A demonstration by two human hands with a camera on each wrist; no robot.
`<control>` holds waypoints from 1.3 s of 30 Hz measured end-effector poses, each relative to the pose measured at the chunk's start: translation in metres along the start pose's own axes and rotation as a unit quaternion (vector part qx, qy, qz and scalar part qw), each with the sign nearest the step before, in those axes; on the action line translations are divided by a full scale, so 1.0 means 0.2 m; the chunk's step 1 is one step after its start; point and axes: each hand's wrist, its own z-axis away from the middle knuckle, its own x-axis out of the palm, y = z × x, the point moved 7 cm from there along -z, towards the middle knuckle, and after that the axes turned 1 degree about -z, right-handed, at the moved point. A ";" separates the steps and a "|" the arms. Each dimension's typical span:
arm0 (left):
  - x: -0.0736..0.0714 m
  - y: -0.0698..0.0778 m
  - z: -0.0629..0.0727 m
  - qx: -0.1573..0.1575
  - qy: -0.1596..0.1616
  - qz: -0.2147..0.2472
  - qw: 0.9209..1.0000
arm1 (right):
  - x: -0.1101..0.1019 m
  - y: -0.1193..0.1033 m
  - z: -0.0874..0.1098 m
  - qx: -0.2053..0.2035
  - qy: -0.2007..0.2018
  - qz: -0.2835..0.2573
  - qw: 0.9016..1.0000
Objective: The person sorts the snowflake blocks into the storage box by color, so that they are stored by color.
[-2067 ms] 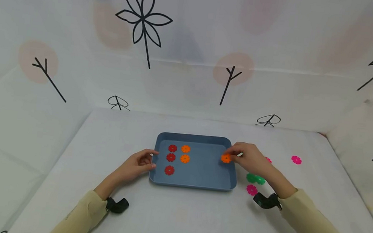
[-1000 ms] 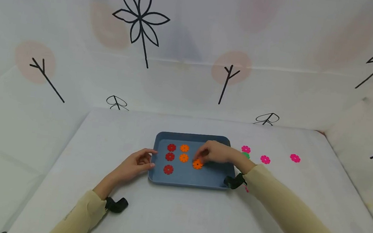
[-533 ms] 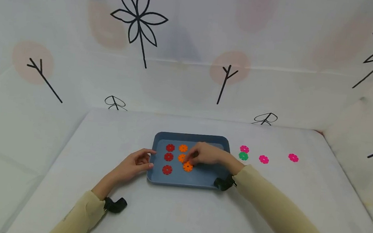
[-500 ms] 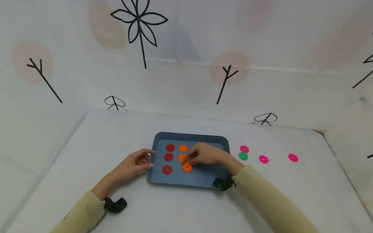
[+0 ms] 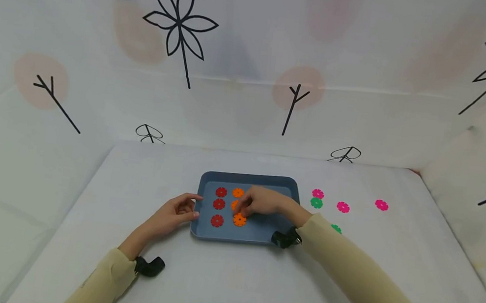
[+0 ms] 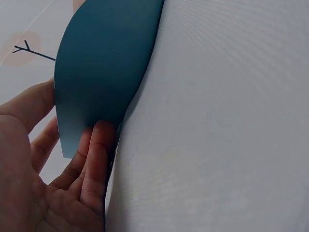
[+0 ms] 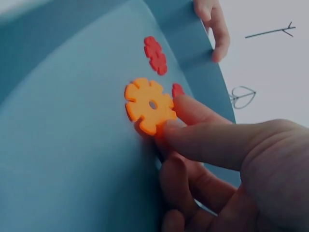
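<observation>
A blue-grey tray lies on the white table. My left hand grips its left rim; in the left wrist view several fingers press against the outer wall. With thumb and fingertips, my right hand pinches an orange flower-shaped disc low over the tray floor, beside the lowest red disc. Two more red discs lie above that one in a column. An orange disc tops the second column, and another orange disc is partly hidden by my right hand.
Right of the tray, pink discs and green discs lie scattered on the table. My right sleeve partly covers one green disc. A patterned white cloth wall stands behind the table.
My right hand has carried the orange disc from the tray's right edge leftward, down below the two orange discs. My left hand has stayed at the tray's left rim.
</observation>
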 end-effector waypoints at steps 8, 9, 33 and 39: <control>-0.01 -0.01 0.00 0.004 0.000 0.001 1.000 | 0.00 0.03 -0.01 0.024 0.028 -0.028 0.999; -0.01 -0.02 0.00 0.005 0.001 0.001 1.000 | 0.01 0.03 -0.01 0.025 0.029 -0.029 0.999; -0.01 -0.02 0.00 0.002 0.007 0.000 1.000 | -0.01 0.02 0.02 0.021 0.064 -0.060 0.996; -0.01 -0.02 0.00 0.013 0.010 0.000 1.000 | -0.03 0.04 0.04 0.023 0.089 -0.082 0.992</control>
